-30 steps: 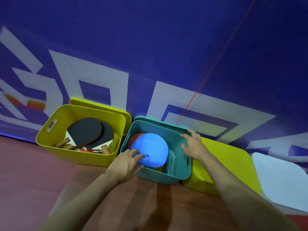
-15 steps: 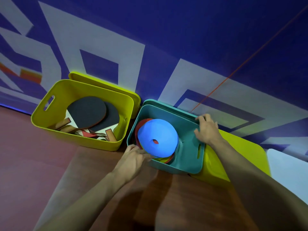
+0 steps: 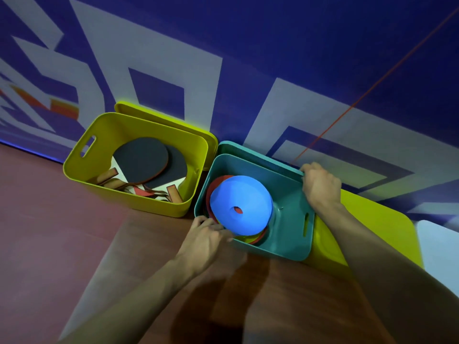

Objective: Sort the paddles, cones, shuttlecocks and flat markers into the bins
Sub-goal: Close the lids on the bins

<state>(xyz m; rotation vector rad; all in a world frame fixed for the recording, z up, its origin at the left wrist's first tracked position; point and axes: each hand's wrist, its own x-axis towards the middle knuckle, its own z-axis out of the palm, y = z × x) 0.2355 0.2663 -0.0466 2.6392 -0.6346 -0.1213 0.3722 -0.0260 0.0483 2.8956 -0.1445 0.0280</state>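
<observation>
Hands grip opposite rims of the teal bin [image 3: 285, 247] — left hand [image 3: 206, 240] near, right hand [image 3: 320, 186] far; uneven lifting could spill the blue cone [image 3: 239, 203].

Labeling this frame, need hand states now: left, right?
Left hand: grips the teal bin's near rim.
Right hand: grips the teal bin's far corner.
</observation>
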